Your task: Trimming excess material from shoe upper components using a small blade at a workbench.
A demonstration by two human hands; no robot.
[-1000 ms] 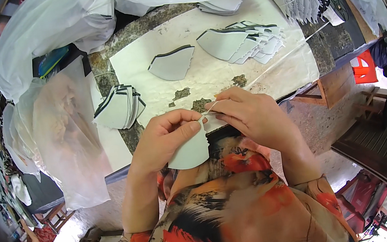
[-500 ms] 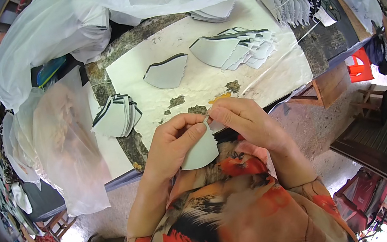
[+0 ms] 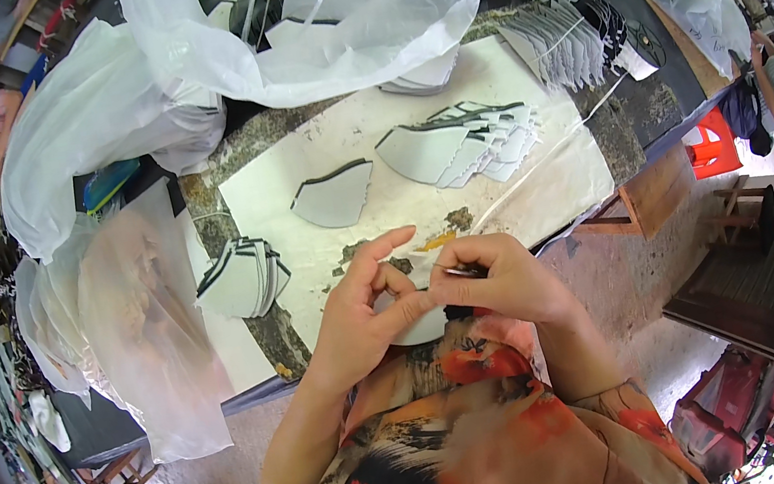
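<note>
Head view, only view available. Pale curved piece (image 3: 418,328) sat low between the two hands, in front of the person's body and near the edge of the worktop (image 3: 686,85). Left hand (image 3: 372,305) was partly closed: thumb pressed over the top of the piece, index finger raised clear, other fingers curled, their grip underneath hidden. Right hand (image 3: 504,274) was curled nearly closed around a slim dark object (image 3: 466,272), too small to identify; whether it also gripped the piece could not be told. Similar parts lay beyond: a single piece (image 3: 334,198) and a fanned pile (image 3: 434,155) on the white sheet (image 3: 552,198), plus a stack (image 3: 247,282) at its left edge.

Handling, judged by look: light, thin, flexible yet able to keep its shape; probably padded cloth or foam, unlikely to break but easily creased. Surface looked matt, so slipping seemed a minor concern. Best hold: a gentle thumb-and-finger pinch near the upper edge, leaving the broad face unbent.
</note>
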